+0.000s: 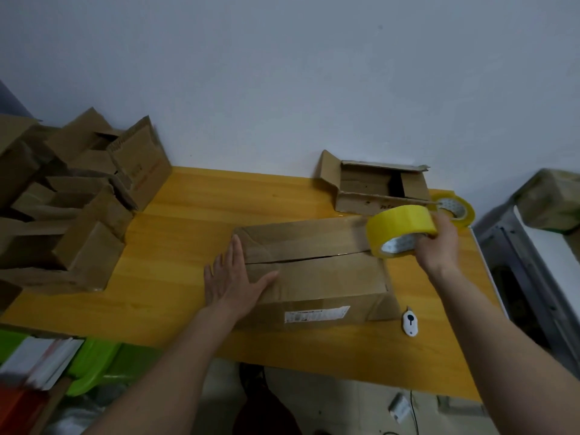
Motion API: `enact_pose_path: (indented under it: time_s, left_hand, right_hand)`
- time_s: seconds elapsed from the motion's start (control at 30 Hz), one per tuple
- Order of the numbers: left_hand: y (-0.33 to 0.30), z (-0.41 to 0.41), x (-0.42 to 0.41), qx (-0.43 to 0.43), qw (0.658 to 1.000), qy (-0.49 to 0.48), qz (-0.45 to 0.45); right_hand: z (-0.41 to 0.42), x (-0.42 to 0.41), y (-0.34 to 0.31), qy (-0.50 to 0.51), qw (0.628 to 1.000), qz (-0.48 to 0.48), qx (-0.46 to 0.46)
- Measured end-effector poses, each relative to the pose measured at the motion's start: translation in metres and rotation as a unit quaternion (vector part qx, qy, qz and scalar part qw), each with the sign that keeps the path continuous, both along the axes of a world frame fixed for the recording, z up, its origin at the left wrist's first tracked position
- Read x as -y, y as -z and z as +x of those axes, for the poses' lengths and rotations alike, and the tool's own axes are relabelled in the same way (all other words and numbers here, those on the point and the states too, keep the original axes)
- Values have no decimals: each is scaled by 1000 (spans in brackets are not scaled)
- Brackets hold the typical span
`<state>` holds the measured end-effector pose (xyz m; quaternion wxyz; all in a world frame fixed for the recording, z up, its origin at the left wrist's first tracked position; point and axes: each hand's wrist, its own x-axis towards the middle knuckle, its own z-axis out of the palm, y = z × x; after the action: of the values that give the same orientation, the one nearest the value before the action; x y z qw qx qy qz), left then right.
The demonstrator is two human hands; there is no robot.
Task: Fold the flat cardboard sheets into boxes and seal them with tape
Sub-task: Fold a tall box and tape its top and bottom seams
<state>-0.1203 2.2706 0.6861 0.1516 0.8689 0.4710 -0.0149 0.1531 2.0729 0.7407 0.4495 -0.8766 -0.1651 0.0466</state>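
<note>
we had a folded cardboard box (317,274) lying in the middle of the yellow table (194,215), its two top flaps brought together so that a dark seam ran across the top from left to right. our left hand (233,277) lay flat on the box's left end, fingers straight and spread, thumb stretched along the near flap – it pressed down and gripped nothing. our right hand (439,243) was curled round a roll of yellow tape (400,229), holding it tilted just above the right end of the seam; we could not tell whether the roll touched the cardboard. a white label (317,314) was stuck on the near side of the box. on the table just to the right of the box's near corner lay a small white cutter (410,323), apart from the box. behind the box, against the wall (282,73), stood an open box (376,186) with its flaps up, and beside it at the table's right edge lay a second roll of tape (456,208) – partly hidden behind our right hand. at the left end of the table was a pile of made-up boxes (78,199), stacked loosely with flaps standing open. below the table's near left edge we saw something green (94,362) with white papers (40,359) on it.
</note>
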Motion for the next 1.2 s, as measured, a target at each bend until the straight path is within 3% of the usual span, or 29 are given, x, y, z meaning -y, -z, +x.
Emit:
enact_pose_path:
  time_s: [0.47,0.83,1.07,1.2]
  left_hand:
    - [7,6,0,6,1000,-5,9]
    - [6,9,2,30,1000,-4,-4]
    - [5,10,-1,142,988,41,-49]
    - [5,11,-11,115,991,42,-57]
  right_hand:
    - [22,14,16,22,980,-174,96]
    - [31,10,30,37,986,-155,42]
    - [28,10,39,28,992,-124,21]
    - [24,13,40,21,990,-131,39]
